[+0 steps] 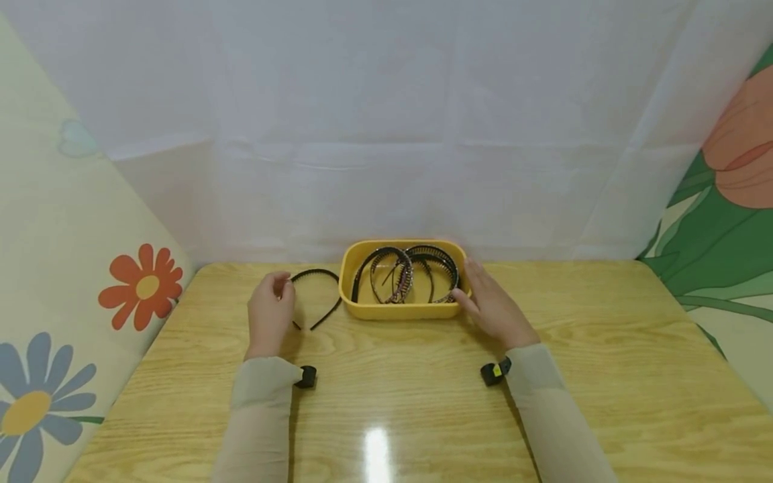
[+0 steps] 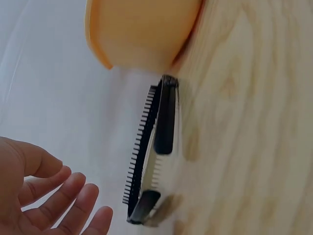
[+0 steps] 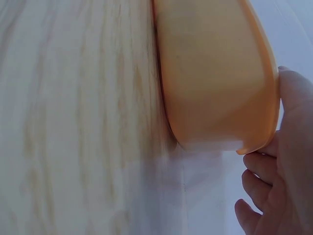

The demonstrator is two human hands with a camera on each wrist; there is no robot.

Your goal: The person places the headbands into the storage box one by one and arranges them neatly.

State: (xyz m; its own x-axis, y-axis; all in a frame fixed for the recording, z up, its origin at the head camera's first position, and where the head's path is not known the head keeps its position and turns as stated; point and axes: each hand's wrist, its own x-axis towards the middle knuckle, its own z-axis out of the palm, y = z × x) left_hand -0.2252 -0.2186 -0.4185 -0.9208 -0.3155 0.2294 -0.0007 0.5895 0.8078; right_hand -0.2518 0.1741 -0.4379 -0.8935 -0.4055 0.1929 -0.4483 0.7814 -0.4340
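Note:
A black toothed headband point(image 1: 317, 271) lies on the table against the left end of a yellow plastic box point(image 1: 398, 312). My left hand point(image 1: 270, 312) is at the headband's left side, fingers loosely bent. The left wrist view shows a gap between those fingertips point(image 2: 100, 218) and the headband's comb teeth point(image 2: 139, 142). At the box's right end rests my right hand point(image 1: 498, 312), its thumb near the front corner and its fingers along the outer side. Up close, thumb and fingers touch the box's rim point(image 3: 269, 73). Inside the box are several dark headbands point(image 1: 406, 275), some glittering, overlapping one another.
The wood-grain table point(image 1: 386, 376) extends toward me and to both sides. Right behind the box hangs a white cloth point(image 1: 386, 168). Flower-printed panels point(image 1: 48, 235) stand at left and right. Both wrists carry small black camera mounts point(image 1: 495, 372).

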